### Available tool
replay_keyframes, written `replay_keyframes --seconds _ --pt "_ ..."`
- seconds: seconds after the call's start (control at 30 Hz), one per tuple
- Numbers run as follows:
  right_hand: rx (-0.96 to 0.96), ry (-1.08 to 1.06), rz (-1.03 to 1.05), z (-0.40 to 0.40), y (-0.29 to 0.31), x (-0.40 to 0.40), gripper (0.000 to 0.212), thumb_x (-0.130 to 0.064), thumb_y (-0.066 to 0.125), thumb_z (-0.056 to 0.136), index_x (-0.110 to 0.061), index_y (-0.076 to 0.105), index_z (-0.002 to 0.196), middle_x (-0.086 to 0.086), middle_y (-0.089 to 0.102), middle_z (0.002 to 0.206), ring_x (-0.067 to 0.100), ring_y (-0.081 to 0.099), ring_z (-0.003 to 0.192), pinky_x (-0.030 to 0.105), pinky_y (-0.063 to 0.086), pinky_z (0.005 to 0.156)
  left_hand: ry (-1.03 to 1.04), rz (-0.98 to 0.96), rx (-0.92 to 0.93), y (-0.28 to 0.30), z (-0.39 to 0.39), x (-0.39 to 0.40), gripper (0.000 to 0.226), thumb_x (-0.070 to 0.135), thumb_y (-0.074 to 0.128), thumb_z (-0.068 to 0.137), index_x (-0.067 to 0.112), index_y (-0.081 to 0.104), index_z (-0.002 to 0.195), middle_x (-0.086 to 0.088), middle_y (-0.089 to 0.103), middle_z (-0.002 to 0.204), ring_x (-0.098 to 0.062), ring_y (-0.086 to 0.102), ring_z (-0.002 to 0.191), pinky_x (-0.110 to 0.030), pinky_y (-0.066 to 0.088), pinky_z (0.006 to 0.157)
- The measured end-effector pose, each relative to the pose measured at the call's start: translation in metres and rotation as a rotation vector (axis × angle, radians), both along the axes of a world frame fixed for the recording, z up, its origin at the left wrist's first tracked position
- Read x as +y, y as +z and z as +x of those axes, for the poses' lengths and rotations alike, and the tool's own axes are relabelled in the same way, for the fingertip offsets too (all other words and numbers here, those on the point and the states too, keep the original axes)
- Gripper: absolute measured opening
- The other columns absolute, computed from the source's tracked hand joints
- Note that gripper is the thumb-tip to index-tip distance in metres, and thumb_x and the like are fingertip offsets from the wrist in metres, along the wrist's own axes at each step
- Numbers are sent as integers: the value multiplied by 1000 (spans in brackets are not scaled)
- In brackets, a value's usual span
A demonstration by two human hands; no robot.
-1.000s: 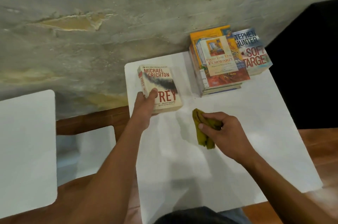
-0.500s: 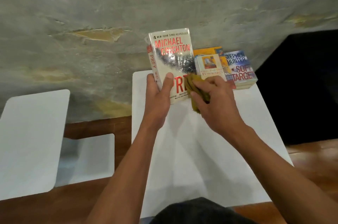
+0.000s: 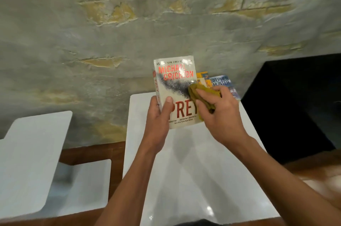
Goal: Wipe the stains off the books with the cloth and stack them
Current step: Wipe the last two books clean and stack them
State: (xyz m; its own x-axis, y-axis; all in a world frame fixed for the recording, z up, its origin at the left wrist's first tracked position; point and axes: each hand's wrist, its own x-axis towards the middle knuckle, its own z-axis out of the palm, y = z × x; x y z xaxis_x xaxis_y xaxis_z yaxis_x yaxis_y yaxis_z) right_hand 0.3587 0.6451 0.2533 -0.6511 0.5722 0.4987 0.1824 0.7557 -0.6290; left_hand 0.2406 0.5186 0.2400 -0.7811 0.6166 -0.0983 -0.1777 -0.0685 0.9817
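**A:** Here's the wiping step, live. The left hand (image 3: 158, 115) holds the Michael Crichton paperback "Prey" (image 3: 175, 92) upright above the white table (image 3: 193, 170), fingers wrapped behind the spine, thumb clamped across the front cover by the big red title.

**B:** And the right hand (image 3: 219, 113) has the olive-yellow cloth (image 3: 201, 94) bunched under curled fingers, pressed onto the cover's right side, just where the dark smear of the artwork ends.

**A:** Cloth touching cover, no doubt there. Can you pick out a stain?

**B:** Can't tell. The cover is glossy and throws glare near the top, so marks and reflections blur together.

**A:** The rest of the books (image 3: 219, 82) sit at the far edge of the table, behind the raised paperback, mostly hidden. I can read "Stephen Hunter" on a blue one, with yellow covers next to it.

**B:** So, early going, I'd say: one book in hand, none plainly finished.

**A:** What does the next move call for?

**B:** Firm strokes across the cover while that thumb keeps the book braced; probably shifting the thumb to reach the title beneath it. Then it wants laying flat to begin or join a stack.
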Motion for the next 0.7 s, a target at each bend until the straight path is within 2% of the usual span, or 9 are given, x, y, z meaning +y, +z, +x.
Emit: replay_keyframes --seconds 0.13,0.23,0.27,0.4,0.43,0.57,0.63,0.7 --pt "-22 187 160 27 0 -14 33 -21 68 89 -17 71 122 13 56 110 30 58 97 44 55 79 -16 50 44 8 13 0 34 39 54 100 16 53 125 -7 72 117 -26 71 106 -45 60 85" --pt "51 3 60 27 9 -1 33 -13 75 87 -14 72 120 13 57 112 31 60 98 45 57 81 -26 65 44 12 21 0 29 36 50 101 16 53 121 -6 74 114 -27 72 105 -40 61 80" --pt "55 -27 86 27 13 -2 33 -12 76 85 -14 73 119 14 57 112 31 60 98 44 56 83 -26 71 42 14 24 0 31 38 50 99 16 53 121 -7 74 114 -27 72 105 -42 61 81" --pt "-5 202 260 46 13 -31 34 -13 76 84 -18 74 118 13 56 107 29 57 94 34 51 80 -21 127 67 21 28 2 50 53 51 95 14 52 127 -8 71 119 -25 69 108 -41 57 89" --pt "15 199 248 46 14 -28 32 -14 75 84 -18 74 117 12 56 106 28 57 94 34 51 80 -27 131 98 22 29 1 52 54 50 95 13 52 128 -8 70 118 -24 68 108 -39 57 88" --pt "135 -28 110 30 28 -10 34 -14 75 86 -15 72 120 12 57 107 26 59 96 41 55 81 -66 99 149 29 35 4 48 49 40 98 15 52 129 -7 71 119 -29 70 108 -39 60 84" --pt "118 38 168 28 32 -22 34 -17 72 87 -13 71 121 13 56 108 28 59 97 42 55 81 -94 118 144 30 38 3 49 49 38 100 16 52 132 -7 69 124 -27 68 114 -38 59 86" --pt "90 164 213 30 32 -32 35 -18 72 85 -12 72 119 13 56 106 25 58 95 36 54 80 -97 135 129 29 40 2 51 54 39 98 19 53 133 -5 68 125 -25 65 117 -37 58 89"
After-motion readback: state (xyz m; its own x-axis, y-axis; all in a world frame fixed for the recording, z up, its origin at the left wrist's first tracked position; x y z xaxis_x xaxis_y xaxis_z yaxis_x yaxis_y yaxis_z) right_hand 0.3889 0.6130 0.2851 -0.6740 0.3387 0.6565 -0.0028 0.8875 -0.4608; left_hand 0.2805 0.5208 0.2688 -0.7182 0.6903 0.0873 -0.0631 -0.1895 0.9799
